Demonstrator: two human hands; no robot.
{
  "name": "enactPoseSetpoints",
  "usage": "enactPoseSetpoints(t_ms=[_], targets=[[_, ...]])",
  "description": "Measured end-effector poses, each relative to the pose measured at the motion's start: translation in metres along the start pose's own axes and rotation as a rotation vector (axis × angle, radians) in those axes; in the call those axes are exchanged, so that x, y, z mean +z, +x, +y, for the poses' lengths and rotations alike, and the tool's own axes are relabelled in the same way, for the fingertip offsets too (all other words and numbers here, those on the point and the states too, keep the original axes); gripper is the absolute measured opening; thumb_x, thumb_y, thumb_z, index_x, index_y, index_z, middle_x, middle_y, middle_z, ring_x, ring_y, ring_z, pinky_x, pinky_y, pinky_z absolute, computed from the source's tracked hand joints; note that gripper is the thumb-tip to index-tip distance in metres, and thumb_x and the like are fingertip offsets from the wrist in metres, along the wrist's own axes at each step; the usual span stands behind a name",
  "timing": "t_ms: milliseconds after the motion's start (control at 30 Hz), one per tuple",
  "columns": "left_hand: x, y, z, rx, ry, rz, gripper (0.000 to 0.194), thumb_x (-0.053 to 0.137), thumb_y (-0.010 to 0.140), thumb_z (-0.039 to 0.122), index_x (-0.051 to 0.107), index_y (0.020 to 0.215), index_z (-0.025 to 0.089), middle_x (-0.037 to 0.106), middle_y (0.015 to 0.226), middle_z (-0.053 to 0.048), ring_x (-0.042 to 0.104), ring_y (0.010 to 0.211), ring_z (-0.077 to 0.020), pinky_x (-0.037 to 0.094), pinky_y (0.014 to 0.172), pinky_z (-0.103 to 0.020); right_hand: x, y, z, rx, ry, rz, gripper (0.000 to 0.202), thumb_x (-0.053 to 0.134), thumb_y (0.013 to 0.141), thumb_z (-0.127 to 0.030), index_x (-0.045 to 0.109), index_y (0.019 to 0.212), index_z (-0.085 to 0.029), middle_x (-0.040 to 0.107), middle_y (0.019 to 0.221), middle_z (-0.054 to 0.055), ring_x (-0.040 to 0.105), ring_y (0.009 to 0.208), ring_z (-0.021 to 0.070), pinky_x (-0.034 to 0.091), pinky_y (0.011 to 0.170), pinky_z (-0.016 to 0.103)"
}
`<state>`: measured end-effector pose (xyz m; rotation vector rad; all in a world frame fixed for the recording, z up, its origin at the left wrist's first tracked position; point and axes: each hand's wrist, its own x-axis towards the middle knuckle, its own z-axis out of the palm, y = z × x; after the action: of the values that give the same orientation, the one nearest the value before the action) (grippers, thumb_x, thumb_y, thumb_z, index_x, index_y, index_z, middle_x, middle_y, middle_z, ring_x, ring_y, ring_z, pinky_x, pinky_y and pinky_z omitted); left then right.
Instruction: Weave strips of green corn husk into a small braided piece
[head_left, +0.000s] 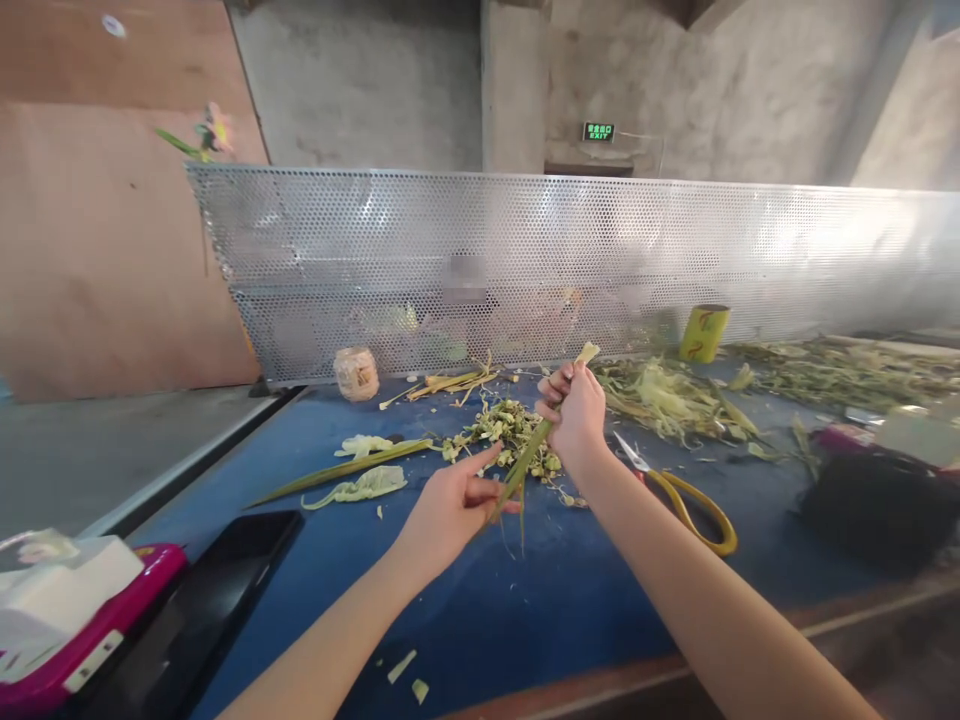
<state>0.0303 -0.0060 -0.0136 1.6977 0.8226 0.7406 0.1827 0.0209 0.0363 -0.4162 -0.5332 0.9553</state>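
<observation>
- Two hands share one long green stalk (525,462), held off the bench so it hangs free between them, slanting from lower left up to upper right.
- The right hand (576,412) is clenched around the upper part of the stalk, thumb side up, with the pale cut tip poking out above the fist toward 1 o'clock; the forearm runs in from 5 o'clock with the wrist straight.
- The left hand (450,505) pinches the lower end between thumb and fingertips, index finger stretched toward the stalk; thin strands hang down from that end, which suggests a grip for peeling. Its forearm comes in from 7 o'clock.
- At 12 o'clock from the hands, a heap of green trimmings (501,432) lies on the blue bench (525,600), directly beneath the work.
- At 3 o'clock, yellow-handled scissors (686,500) lie flat, near the right wrist.
- At 9 o'clock, a long leaf (345,470) and pale peelings lie apart from the heap.
- At 2 o'clock, a bigger pile of husks (667,400) spreads along the mesh screen (525,260), with a yellow can (703,332) beside it.
</observation>
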Motion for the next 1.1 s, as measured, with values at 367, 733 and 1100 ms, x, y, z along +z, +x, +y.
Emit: enactPoseSetpoints(t_ms=[367, 733, 1100], targets=[[-0.029, -0.015, 0.01, 0.103, 0.047, -0.035, 0.077, 0.061, 0.069, 0.026, 0.019, 0.134, 0.018, 0.069, 0.09, -0.006, 0.059, 0.096, -0.0197, 0.04, 0.085, -0.037, 0.019, 0.005, -0.019, 0.331, 0.234, -0.426, 0.029, 0.025, 0.089, -0.018, 0.03, 0.061, -0.019, 0.013, 0.05, -0.008, 0.017, 0.035, 0.0044, 0.006, 0.022, 0.008], [-0.017, -0.004, 0.006, 0.037, -0.334, -0.073, 0.057, 0.058, 0.074, 0.03, 0.038, 0.126, 0.016, 0.063, 0.105, -0.011, 0.056, 0.1, -0.0209, 0.039, 0.089, -0.038, 0.01, -0.011, 0.0, 0.394, 0.254, -0.509, 0.027, 0.032, 0.088, -0.023, 0.03, 0.061, -0.019, 0.011, 0.052, -0.007, 0.013, 0.038, 0.0056, 0.004, 0.022, 0.008], [-0.002, -0.012, 0.009, -0.053, -0.532, -0.377, 0.031, 0.049, 0.08, 0.035, 0.056, 0.102, 0.015, 0.063, 0.096, -0.012, 0.061, 0.076, -0.0163, 0.042, 0.076, -0.034, 0.011, -0.019, -0.004, 0.311, 0.003, -0.535, 0.03, 0.041, 0.083, -0.035, 0.028, 0.061, -0.021, 0.01, 0.051, -0.007, 0.008, 0.041, 0.0064, 0.008, 0.022, 0.008]])
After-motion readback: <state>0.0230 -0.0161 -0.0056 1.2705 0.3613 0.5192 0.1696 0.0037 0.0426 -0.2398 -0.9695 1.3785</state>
